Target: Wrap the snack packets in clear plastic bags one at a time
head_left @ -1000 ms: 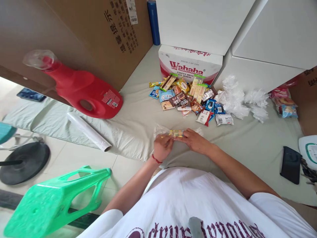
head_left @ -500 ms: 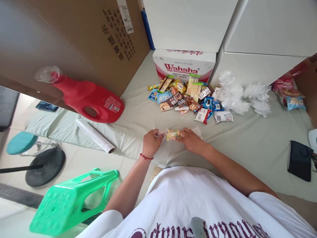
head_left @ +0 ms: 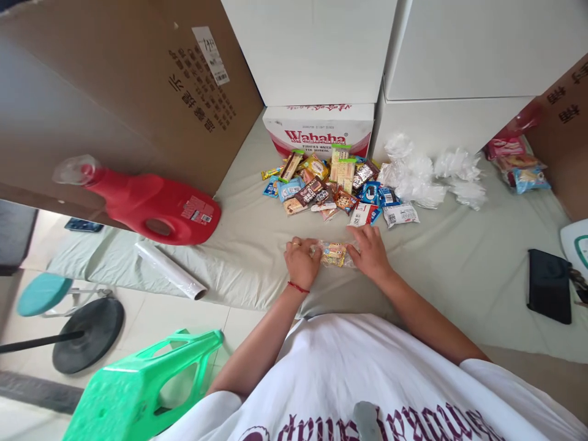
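A small clear plastic bag with a yellow snack packet inside (head_left: 334, 253) lies on the pale cloth between my hands. My left hand (head_left: 302, 262), with a red string at the wrist, has its fingers curled on the bag's left end. My right hand (head_left: 372, 251) grips the bag's right end with bent fingers. Just beyond them lies a pile of several wrapped snacks (head_left: 328, 185), and to its right a heap of crumpled clear plastic bags (head_left: 429, 174).
A red detergent jug (head_left: 147, 205) lies on its side at left, with a roll of clear film (head_left: 169, 269) below it. A Wahaha carton (head_left: 321, 130) and white boxes stand behind. A black wallet-like case (head_left: 549, 285) lies right; a green stool (head_left: 138, 386) lower left.
My hands have drawn closer together on the bagged snack, bunching the plastic around it. The view has shifted a little, with the pile now nearer the hands.
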A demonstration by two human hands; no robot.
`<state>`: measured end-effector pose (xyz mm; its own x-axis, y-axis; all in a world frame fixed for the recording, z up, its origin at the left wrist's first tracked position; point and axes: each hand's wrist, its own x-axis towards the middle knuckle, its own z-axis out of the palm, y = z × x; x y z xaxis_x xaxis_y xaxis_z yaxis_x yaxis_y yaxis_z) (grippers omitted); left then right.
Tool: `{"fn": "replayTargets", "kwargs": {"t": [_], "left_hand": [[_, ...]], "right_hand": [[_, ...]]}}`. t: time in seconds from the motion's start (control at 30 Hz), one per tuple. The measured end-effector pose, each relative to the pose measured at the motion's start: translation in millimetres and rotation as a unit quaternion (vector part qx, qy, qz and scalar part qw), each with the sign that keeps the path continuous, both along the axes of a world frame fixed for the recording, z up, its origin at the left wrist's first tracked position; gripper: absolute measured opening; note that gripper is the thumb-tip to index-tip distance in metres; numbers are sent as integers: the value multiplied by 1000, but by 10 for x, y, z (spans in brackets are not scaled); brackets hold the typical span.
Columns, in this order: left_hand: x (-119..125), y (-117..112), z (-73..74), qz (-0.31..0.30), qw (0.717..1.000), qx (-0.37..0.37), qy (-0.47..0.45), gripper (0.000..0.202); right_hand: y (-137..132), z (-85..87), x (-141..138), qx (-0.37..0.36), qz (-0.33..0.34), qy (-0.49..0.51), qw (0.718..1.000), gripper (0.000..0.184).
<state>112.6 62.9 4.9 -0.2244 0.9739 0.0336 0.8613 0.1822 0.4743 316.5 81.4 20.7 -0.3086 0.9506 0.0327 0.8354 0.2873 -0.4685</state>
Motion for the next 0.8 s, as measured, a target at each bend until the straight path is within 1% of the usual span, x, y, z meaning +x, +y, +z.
{"fn": "replayTargets", "kwargs": {"t": [0.03,0.07,0.1,0.17,0.23,0.3,0.37,0.4,0.43,0.47,0.5,0.53,0.57,0.6,0.63,0.67,0.7,0.73,0.77,0.8], "left_hand": [[-9,6,-17,24,1000,-6,2,33],[-20,12,-34,44,999,-17,2,41],[-31,18,-50,57,998,-31,0,45],[-48,24,-74,59,997,-44,-10,42],[-44,14,-75,48,998,-26,-35,36],[-4,-24,-49,37,996,14,-85,33],[72,-89,-14,9,988,76,-134,30],[120,-129,-4,-16,983,113,-146,28],[171,-170,-5,-51,977,151,-145,24],[222,-209,-20,-97,969,187,-132,19],[269,-245,-49,-147,959,218,-109,11],[310,-275,-89,-195,947,243,-81,4],[343,-302,-137,-235,935,259,-54,7],[367,-324,-188,-267,926,266,-29,13],[384,-344,-234,-296,918,263,-11,16],[394,-363,-272,-329,911,248,0,18],[399,-382,-297,-366,903,225,1,20],[402,-400,-306,-405,892,199,-6,23],[406,-417,-299,-439,882,173,-21,28],[410,-432,-276,-462,872,152,-44,33]], "right_hand": [[19,-23,30,-13,-41,-34,998,46],[31,-47,48,-39,-57,-65,996,49],[34,-68,53,-70,-57,-89,992,45],[13,-89,35,-107,-39,-112,987,29],[-33,-79,-4,-113,-29,-113,987,19],[-92,-60,-47,-119,-37,-97,987,19],[-152,-59,-86,-136,-49,-57,988,19],[-181,-72,-105,-152,-55,-7,987,19],[-208,-94,-125,-171,-62,69,981,18],[-232,-123,-145,-195,-73,169,963,18],[-254,-156,-165,-223,-89,284,928,19],[-272,-190,-182,-252,-103,393,878,22],[-287,-222,-194,-278,-115,480,824,25],[-300,-251,-201,-300,-125,545,773,29],[-310,-275,-201,-317,-133,590,731,33],[-320,-295,-195,-330,-137,619,699,35],[-329,-311,-184,-340,-139,635,680,37],[-338,-324,-171,-346,-140,641,671,38],[-349,-333,-156,-350,-141,639,670,39],[-359,-339,-139,-350,-142,633,675,41]]}}
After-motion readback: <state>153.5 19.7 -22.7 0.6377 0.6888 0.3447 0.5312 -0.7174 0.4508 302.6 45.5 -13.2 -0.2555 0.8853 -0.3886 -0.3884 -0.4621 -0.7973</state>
